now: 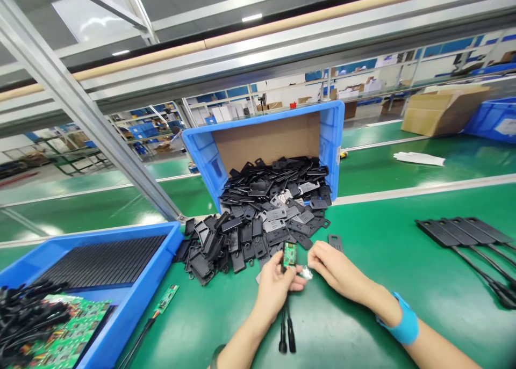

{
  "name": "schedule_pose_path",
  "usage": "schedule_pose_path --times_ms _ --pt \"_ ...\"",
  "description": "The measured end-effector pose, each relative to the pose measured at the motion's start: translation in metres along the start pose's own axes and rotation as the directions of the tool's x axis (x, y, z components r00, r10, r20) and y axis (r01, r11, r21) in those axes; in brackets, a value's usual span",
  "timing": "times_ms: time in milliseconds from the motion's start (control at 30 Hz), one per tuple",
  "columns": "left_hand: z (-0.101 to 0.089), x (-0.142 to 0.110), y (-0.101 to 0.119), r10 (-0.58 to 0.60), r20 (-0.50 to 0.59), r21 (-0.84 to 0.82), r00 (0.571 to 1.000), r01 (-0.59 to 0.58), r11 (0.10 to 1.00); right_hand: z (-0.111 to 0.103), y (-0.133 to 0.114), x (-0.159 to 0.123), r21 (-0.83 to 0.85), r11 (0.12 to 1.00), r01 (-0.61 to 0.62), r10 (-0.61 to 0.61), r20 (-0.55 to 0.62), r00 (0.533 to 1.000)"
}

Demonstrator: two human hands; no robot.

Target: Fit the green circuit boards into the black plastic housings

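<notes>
In the middle of the bench, my left hand [278,283] grips a green circuit board [289,255] that appears to sit in a small black housing. Two black cables [286,334] with plugs hang below that hand. A small shiny, whitish crumpled piece [307,273] shows at the left fingertips; its kind is unclear. Just to the right, my right hand [332,267] has its fingers curled into a pinch, and whatever they may hold is hidden. Beyond both hands lies a heap of black plastic housings [237,240] and flat covers [298,226].
A tipped blue crate [337,143] spills the covers onto the bench. At left, a blue tray [163,267] holds black parts and wired boards. One wired board [166,299] lies beside it. Several cabled black units [463,232] lie at right; a white glove [419,158] lies behind.
</notes>
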State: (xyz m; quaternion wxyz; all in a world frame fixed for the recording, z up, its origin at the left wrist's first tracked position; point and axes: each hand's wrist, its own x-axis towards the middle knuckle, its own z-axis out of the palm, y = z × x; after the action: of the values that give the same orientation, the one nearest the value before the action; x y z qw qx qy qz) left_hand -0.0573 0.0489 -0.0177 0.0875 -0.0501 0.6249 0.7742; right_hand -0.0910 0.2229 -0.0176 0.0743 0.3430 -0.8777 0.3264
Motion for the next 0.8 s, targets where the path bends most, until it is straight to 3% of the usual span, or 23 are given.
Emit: schedule_pose_path --times_ms 67,167,267,367,500,567,700,800 --pt "-0.002 0.001 0.003 0.025 -0.050 -0.054 0.998 -0.028 0.998 0.006 0.000 -0.002 -0.052 0.999 -0.008 0.010 0.038 0.999" --pt "-0.003 0.000 0.004 0.043 -0.041 -0.077 0.998 -0.046 0.996 0.017 0.001 -0.002 -0.223 0.975 -0.002 0.017 0.066 0.998" --pt "-0.001 -0.002 0.004 0.052 -0.001 -0.070 0.999 -0.052 0.996 0.017 0.008 -0.001 -0.329 0.943 -0.049 0.047 -0.013 0.999" --pt "-0.001 -0.003 0.005 0.034 0.026 -0.093 0.999 -0.032 0.995 0.006 0.023 0.000 -0.404 0.890 -0.210 0.160 -0.154 0.975" --pt "0.000 -0.005 0.007 -0.022 0.077 -0.151 0.997 0.034 0.988 -0.008 0.047 -0.005 -0.481 0.736 -0.476 0.396 -0.265 0.879" --pt "0.000 -0.005 0.007 -0.047 0.100 -0.162 0.994 0.063 0.985 -0.012 0.052 -0.006 -0.392 0.776 -0.495 0.441 -0.224 0.869" --pt "0.000 -0.005 0.003 -0.058 0.149 -0.148 0.987 0.080 0.986 -0.016 0.040 -0.002 -0.144 0.910 -0.388 0.365 -0.161 0.917" --pt "-0.001 -0.004 -0.003 -0.072 0.190 -0.147 0.979 0.101 0.984 -0.017 0.021 0.004 0.261 0.908 -0.328 0.379 -0.177 0.908"
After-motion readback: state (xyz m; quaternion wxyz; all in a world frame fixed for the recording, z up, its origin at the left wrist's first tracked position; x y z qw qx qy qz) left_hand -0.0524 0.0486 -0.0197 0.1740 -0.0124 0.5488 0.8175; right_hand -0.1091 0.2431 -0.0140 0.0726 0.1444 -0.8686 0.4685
